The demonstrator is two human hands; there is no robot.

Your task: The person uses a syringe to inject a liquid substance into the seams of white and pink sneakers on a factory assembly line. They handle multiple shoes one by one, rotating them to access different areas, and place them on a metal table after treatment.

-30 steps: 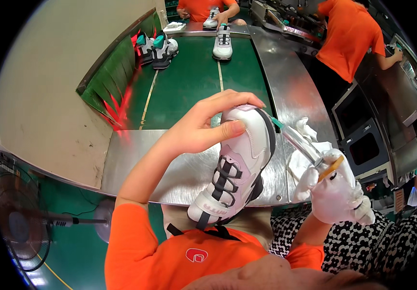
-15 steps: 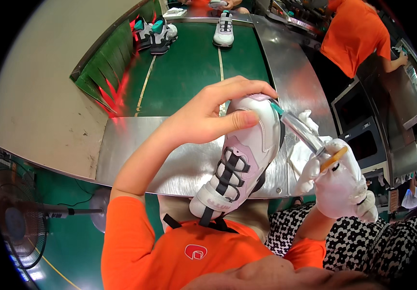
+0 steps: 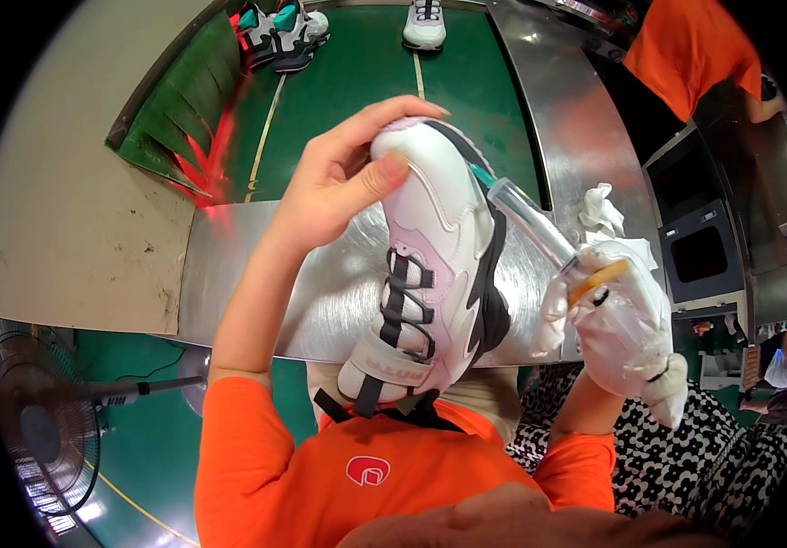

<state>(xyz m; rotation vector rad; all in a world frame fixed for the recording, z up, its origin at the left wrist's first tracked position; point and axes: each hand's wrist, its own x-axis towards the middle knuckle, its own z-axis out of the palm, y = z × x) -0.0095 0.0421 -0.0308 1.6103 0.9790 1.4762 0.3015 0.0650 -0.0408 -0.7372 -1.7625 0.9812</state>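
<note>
My left hand [image 3: 339,178] grips the toe end of a white and pale pink sneaker [image 3: 435,274] with black straps, held up over the metal worktop [image 3: 257,292] with its heel toward my chest. My right hand [image 3: 626,324], in a white glove, holds a clear plastic syringe [image 3: 530,224]. The syringe's green tip rests against the black sole edge on the shoe's right side. An orange band shows at the syringe's back end inside my gloved fingers.
A green conveyor belt [image 3: 357,100] runs away from the worktop, carrying a white shoe [image 3: 424,23] and a dark pair with teal trim [image 3: 279,32]. A crumpled white cloth [image 3: 599,210] lies on the worktop. A person in orange [image 3: 686,55] stands at right. A fan [image 3: 33,429] stands lower left.
The shoe and both hands have come closer to my head and higher in view. The syringe tip stays at the shoe's sole edge.
</note>
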